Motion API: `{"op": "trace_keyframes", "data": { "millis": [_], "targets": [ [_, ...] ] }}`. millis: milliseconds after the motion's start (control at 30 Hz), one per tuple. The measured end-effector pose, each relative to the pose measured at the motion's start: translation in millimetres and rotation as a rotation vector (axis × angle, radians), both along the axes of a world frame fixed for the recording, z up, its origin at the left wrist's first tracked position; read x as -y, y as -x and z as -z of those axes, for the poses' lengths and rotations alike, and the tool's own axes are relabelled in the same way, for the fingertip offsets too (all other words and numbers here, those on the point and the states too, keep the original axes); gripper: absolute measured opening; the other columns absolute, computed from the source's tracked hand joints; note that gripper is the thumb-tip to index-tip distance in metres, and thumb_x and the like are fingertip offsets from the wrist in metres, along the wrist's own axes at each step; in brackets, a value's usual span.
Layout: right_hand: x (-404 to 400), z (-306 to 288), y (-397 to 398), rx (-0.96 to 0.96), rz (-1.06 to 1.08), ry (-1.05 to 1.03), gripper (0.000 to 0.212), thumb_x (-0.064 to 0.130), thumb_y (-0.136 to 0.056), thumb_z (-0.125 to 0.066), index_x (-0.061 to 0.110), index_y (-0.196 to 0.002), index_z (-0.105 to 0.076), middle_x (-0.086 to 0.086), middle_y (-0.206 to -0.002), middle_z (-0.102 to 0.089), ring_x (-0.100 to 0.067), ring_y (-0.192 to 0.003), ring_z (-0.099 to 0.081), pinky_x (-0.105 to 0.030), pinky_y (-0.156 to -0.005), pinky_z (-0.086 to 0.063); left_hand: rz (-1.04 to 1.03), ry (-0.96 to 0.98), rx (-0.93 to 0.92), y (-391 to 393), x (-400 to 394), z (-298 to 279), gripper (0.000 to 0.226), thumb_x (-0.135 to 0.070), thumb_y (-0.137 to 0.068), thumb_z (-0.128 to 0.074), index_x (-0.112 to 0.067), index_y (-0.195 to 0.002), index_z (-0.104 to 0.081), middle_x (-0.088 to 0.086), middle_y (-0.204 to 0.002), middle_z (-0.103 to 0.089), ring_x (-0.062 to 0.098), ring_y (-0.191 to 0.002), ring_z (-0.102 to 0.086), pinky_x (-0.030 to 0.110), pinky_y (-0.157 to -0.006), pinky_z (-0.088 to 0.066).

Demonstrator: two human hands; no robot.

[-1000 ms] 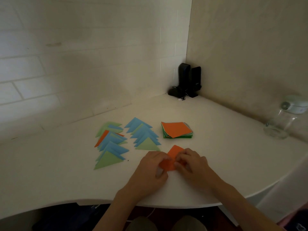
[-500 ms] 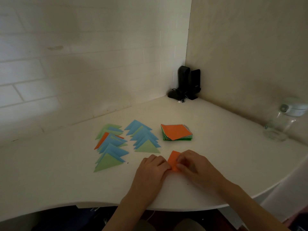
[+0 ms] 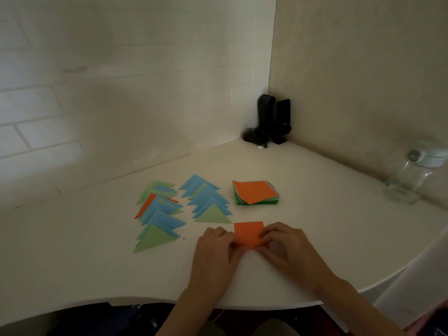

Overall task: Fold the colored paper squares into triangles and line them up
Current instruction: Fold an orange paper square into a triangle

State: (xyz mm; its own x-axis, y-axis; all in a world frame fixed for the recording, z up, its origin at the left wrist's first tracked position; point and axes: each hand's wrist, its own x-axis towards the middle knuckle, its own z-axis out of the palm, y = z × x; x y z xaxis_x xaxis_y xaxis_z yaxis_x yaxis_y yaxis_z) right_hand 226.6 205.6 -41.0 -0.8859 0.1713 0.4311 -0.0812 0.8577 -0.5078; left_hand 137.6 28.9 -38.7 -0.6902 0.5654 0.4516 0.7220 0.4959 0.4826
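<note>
- The orange paper (image 3: 248, 235) lies flat on the white table (image 3: 315, 214), close to its near edge and about midway along it; its far edge runs straight and its near part narrows to a point between the two hands.
- The left hand (image 3: 215, 251) rests on the table with its fingers curled, their tips pinching the orange paper's left near edge.
- The right hand (image 3: 283, 243) mirrors it, fingers curled and pinching the paper's right near edge.
- Just beyond the orange paper, toward the table's far corner, sits the stack of unfolded squares (image 3: 255, 193), an orange sheet on top and green edges showing below.
- To the left of the stack, a row of folded triangles (image 3: 208, 202), blue with a green one nearest the near edge, overlaps like tiles.
- Further left, a second row of triangles (image 3: 157, 214) mixes green, blue and one orange, also overlapping, ending in a green one nearest the near edge.
- Two black speakers (image 3: 274, 121) stand upright in the table's far corner, against the walls.
- A clear glass jar (image 3: 409, 183) with a pale lid stands near the table's right edge.
</note>
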Motion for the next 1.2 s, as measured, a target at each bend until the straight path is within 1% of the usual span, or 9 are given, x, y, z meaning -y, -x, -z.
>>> {"op": "trace_keyframes", "data": {
  "millis": [167,400,600,733,833,933,1000,1133,1200],
  "targets": [
    [3,2,4,0.012,0.108,-0.005,0.023,0.050,-0.075,-0.060,0.028,-0.074,-0.066,0.020,-0.096,-0.056,0.003,-0.091,-0.053,-0.022,-0.078,-0.038,-0.143,0.027,0.092,-2,-3,-8,0.023,-0.047,-0.078,-0.068,-0.025,-0.083,-0.068,-0.009,-0.091,-0.050,0.010,-0.090,-0.041,0.024,-0.079,-0.034],
    [8,5,17,0.026,0.198,-0.050,0.026,0.057,-0.071,-0.059,0.033,-0.066,-0.051,0.011,-0.096,-0.055,-0.009,-0.091,-0.056,-0.035,-0.076,-0.046,-0.251,0.218,0.086,-9,-13,-13,0.032,-0.060,-0.084,-0.052,-0.030,-0.090,-0.064,-0.010,-0.101,-0.043,0.011,-0.101,-0.035,0.023,-0.080,-0.025],
    [0,2,20,0.130,0.185,0.100,0.029,0.040,-0.070,-0.075,0.037,-0.087,-0.051,0.011,-0.108,-0.047,-0.009,-0.103,-0.046,-0.033,-0.091,-0.039,-0.182,0.110,0.160,3,-5,-10,0.027,-0.047,-0.079,-0.065,-0.032,-0.087,-0.045,-0.012,-0.096,-0.048,0.012,-0.091,-0.038,0.025,-0.076,-0.030],
    [-11,-6,22,0.233,0.084,0.191,0.037,0.040,-0.069,-0.072,0.048,-0.095,-0.047,0.013,-0.114,-0.051,-0.013,-0.112,-0.047,-0.036,-0.101,-0.036,-0.126,0.137,0.172,5,-2,-14,0.018,-0.042,-0.083,-0.062,-0.038,-0.099,-0.054,-0.012,-0.099,-0.047,0.012,-0.096,-0.037,0.025,-0.082,-0.034],
    [-13,-15,19,0.307,0.013,0.173,0.044,0.021,-0.081,-0.068,0.042,-0.113,-0.048,0.018,-0.117,-0.047,-0.009,-0.116,-0.042,-0.031,-0.104,-0.031,-0.085,0.228,0.150,5,-5,-16,0.019,-0.038,-0.090,-0.055,-0.046,-0.107,-0.057,-0.014,-0.104,-0.044,0.011,-0.101,-0.036,0.027,-0.084,-0.031],
    [-13,-21,17,0.355,-0.020,0.130,0.054,-0.001,-0.082,-0.050,0.033,-0.124,-0.050,0.023,-0.114,-0.043,-0.008,-0.114,-0.041,-0.030,-0.103,-0.032,-0.012,0.305,0.135,9,-8,-16,0.031,-0.026,-0.094,-0.050,-0.051,-0.111,-0.056,-0.014,-0.105,-0.041,0.010,-0.101,-0.033,0.026,-0.082,-0.026],
    [-13,-23,18,0.288,-0.040,0.072,0.059,-0.009,-0.077,-0.043,0.026,-0.123,-0.053,0.014,-0.116,-0.049,-0.011,-0.110,-0.046,-0.028,-0.099,-0.036,0.038,0.312,0.148,13,-6,-18,0.039,-0.017,-0.094,-0.048,-0.051,-0.110,-0.058,-0.014,-0.102,-0.038,0.008,-0.097,-0.030,0.024,-0.081,-0.023],
    [-18,-24,29,0.175,-0.093,-0.060,0.045,-0.009,-0.078,-0.051,0.016,-0.113,-0.065,-0.003,-0.108,-0.058,-0.010,-0.097,-0.051,-0.006,-0.083,-0.034,0.187,0.315,0.143,25,-3,-21,0.041,-0.012,-0.093,-0.048,-0.049,-0.105,-0.063,-0.012,-0.096,-0.041,0.010,-0.094,-0.035,0.026,-0.079,-0.029],
    [-19,-23,33,0.196,-0.103,-0.119,0.037,-0.003,-0.080,-0.058,0.016,-0.109,-0.068,-0.004,-0.102,-0.056,-0.008,-0.091,-0.048,-0.005,-0.076,-0.031,0.248,0.301,0.149,32,-1,-23,0.042,-0.009,-0.092,-0.049,-0.046,-0.101,-0.067,-0.012,-0.091,-0.043,0.013,-0.092,-0.039,0.032,-0.082,-0.036]
  ]
}}
